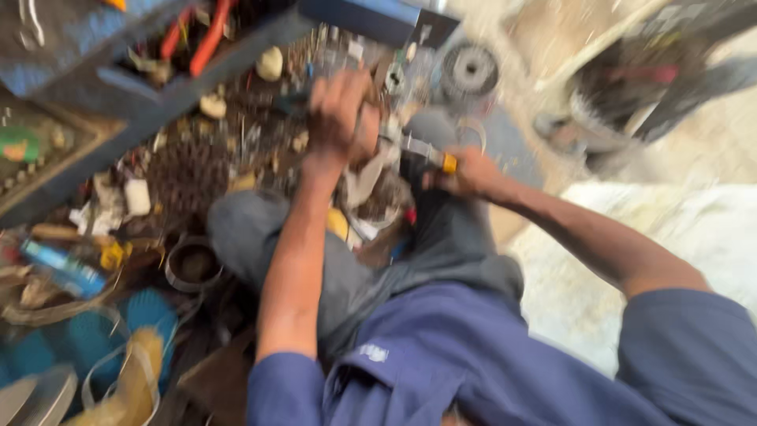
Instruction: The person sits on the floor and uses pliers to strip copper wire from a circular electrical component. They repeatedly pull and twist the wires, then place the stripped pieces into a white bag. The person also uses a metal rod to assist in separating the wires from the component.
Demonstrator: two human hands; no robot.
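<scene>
Frame heavily blurred. Left hand clenched in fist on upper part of grey metal workpiece; exact hold unclear. Right hand closed round tool handle with yellow band, just right of workpiece, tool shaft pointing toward left fist. Workpiece sits between both hands, above grey-trousered knee. Left of fist: toothed sprocket amid scattered small parts. Below it: metal ring. Beyond grip: grooved disc.

Likely workshop: scattered metal parts
</scene>
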